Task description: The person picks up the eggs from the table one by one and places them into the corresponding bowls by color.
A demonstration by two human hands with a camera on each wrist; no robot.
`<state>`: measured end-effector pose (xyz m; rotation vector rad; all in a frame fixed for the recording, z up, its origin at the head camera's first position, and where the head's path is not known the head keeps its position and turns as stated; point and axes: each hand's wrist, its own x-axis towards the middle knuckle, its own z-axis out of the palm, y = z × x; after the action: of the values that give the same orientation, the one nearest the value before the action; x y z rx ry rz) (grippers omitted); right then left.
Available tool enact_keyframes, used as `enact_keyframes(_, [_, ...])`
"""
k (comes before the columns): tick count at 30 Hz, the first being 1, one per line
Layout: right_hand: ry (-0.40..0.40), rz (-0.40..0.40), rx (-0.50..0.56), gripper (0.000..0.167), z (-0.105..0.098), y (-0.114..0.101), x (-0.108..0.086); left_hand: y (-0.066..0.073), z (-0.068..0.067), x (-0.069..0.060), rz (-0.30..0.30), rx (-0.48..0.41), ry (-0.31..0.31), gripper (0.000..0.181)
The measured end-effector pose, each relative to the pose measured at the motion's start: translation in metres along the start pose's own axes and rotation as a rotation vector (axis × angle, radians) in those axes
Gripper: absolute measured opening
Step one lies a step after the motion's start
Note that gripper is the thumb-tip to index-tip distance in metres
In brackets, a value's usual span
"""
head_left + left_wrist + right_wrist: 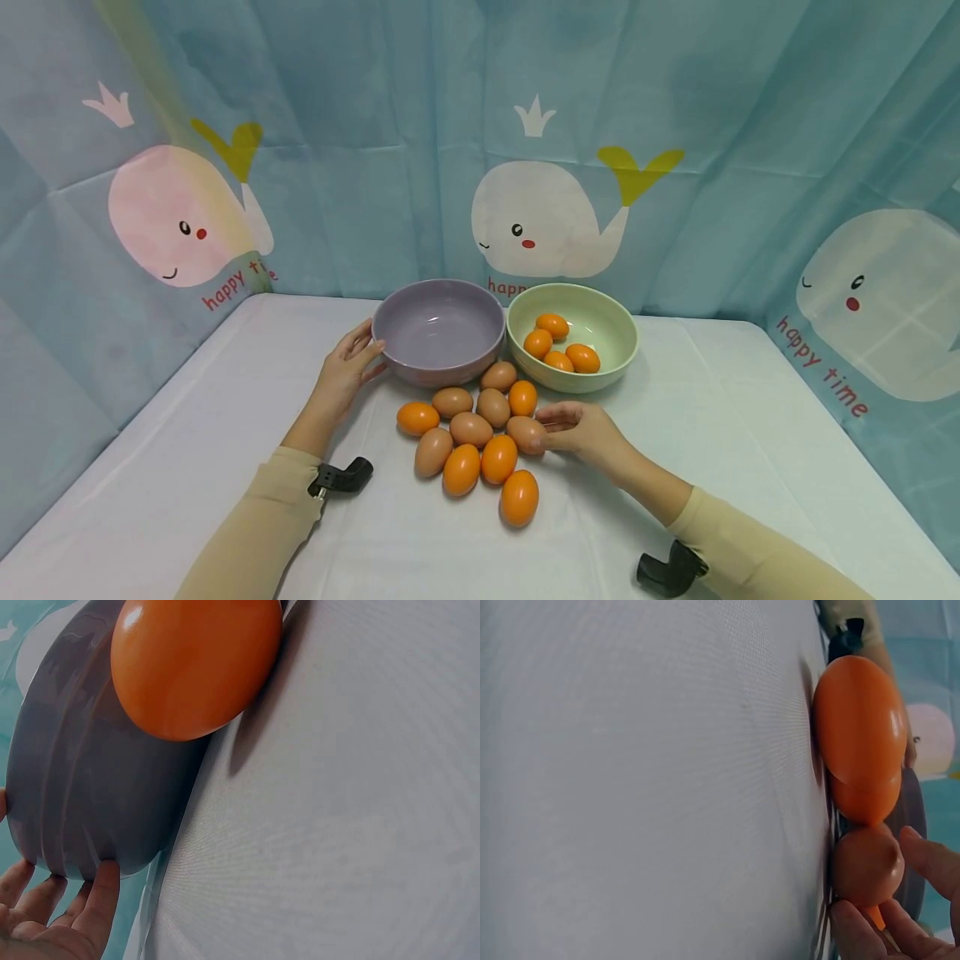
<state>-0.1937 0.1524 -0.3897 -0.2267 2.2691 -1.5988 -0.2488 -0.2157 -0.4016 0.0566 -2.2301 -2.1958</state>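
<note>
My left hand (345, 371) rests its fingertips against the outer left side of a purple bowl (438, 367), with the thumb near the rim. In the left wrist view the fingers (101, 907) touch the wall of that bowl (112, 787). With fingers and thumb at its right end, my right hand (588, 433) holds a brown egg (527, 434) on the table. The right wrist view shows this egg (866, 866) between the thumb and fingers. Around it lie several brown eggs (471, 430) and several orange eggs (498, 459).
A light green bowl (626, 350) containing several orange eggs (582, 358) stands right beside the purple one. The nearest orange egg (519, 498) lies toward the front. A white cloth (375, 542) covers the table, and a blue whale-print curtain (360, 208) hangs behind.
</note>
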Motion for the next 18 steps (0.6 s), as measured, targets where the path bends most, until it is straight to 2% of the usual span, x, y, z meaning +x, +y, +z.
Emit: enact_keyframes(18, [0.034,0.028,-0.043,0.042,0.0032,-0.0028,-0.0008,-0.0027,0.0001,0.002,0.01,0.009,0.011,0.069])
